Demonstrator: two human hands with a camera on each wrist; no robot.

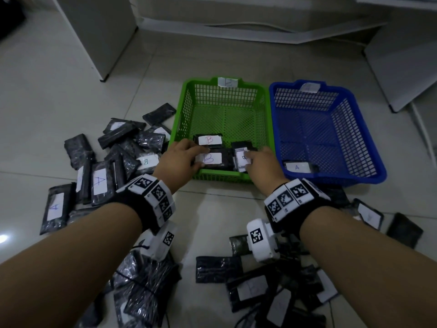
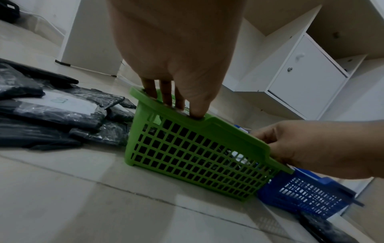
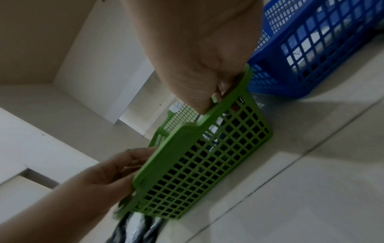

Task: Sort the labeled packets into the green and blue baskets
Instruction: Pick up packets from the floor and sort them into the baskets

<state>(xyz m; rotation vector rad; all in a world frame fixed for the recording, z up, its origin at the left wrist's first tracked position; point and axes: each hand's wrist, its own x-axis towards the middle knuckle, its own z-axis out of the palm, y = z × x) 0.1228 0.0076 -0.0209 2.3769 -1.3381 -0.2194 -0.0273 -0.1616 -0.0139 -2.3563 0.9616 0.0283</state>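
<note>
Head shows your left hand (image 1: 180, 159) pinching a B packet (image 1: 213, 159), right hand (image 1: 263, 162) a turned packet (image 1: 240, 154); green basket (image 2: 187, 148) wall blocks wrist views.

Green basket (image 1: 185, 110): far half free, B packets (image 1: 209, 140) crowd near wall. Blue basket (image 1: 350, 119): mostly free.

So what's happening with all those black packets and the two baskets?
A person is sorting packets by their letter. Both hands are in the green basket: the left hand is on a B packet, and the right hand seems to pinch a second packet. Another B one lies behind them. The blue basket holds one A packet. Many more packets wait on the floor.
</note>
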